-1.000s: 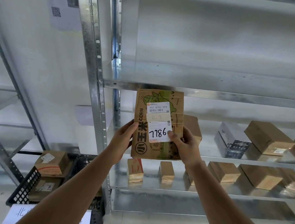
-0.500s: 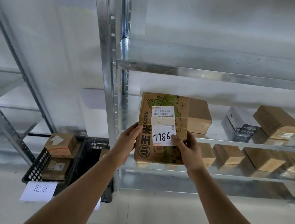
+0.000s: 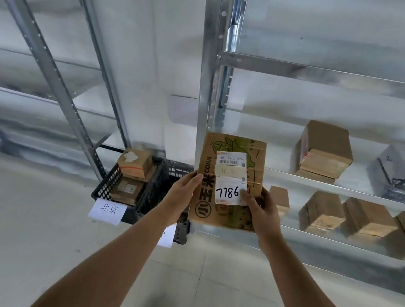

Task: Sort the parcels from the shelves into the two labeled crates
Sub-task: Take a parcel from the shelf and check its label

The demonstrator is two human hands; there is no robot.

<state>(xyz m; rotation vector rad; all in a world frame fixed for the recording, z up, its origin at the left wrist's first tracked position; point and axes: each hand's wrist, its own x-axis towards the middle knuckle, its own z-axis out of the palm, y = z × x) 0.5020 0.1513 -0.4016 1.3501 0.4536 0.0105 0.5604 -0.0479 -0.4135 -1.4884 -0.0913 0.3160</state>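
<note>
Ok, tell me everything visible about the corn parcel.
The corn parcel is a flat brown cardboard box, held upright in the air before the shelf upright. Its face carries a green corn drawing, "CORN" and Chinese characters down the left side, clear tape bands, a barcode label, a beige slip and a white sticker handwritten "7786". The left hand grips its left edge; the right hand holds the right edge, thumb on the sticker.

pale floor (image 3: 10,232), white wall (image 3: 154,34)

Both hands (image 3: 183,194) (image 3: 262,213) in firm grip
</note>
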